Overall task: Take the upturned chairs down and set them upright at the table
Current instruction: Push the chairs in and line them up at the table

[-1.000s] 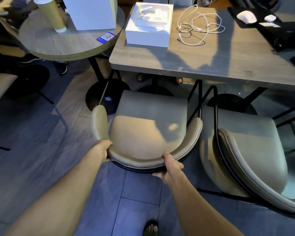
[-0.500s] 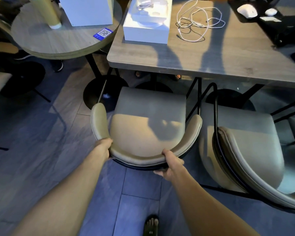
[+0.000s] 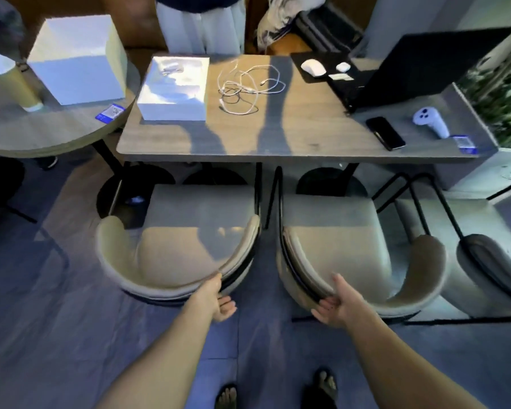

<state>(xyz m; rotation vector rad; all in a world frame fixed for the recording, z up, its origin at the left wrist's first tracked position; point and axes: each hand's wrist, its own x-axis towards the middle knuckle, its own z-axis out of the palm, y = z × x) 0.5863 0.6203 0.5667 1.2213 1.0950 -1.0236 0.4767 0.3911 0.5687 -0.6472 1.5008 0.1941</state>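
Observation:
Three beige padded chairs stand upright on their black frames along the near side of the wooden table (image 3: 307, 143). The left chair (image 3: 186, 231) and the middle chair (image 3: 351, 246) sit side by side, and a third chair (image 3: 490, 255) is at the right edge. My left hand (image 3: 219, 302) is at the right end of the left chair's curved backrest, thumb touching it, fingers spread and holding nothing. My right hand (image 3: 335, 305) straddles the left part of the middle chair's backrest rim, thumb over the top and fingers loose below it.
On the table lie a white box (image 3: 171, 90), a tangled white cable (image 3: 248, 87), a laptop (image 3: 419, 69), a mouse (image 3: 313, 67), a phone (image 3: 385, 132) and a controller (image 3: 431, 122). A round table (image 3: 42, 134) with another box stands left. A person stands behind the table. My sandalled feet are below.
Both hands have let go of the left chair's backrest and moved right. The right hand now rests on the middle chair, and the view has swung right and up.

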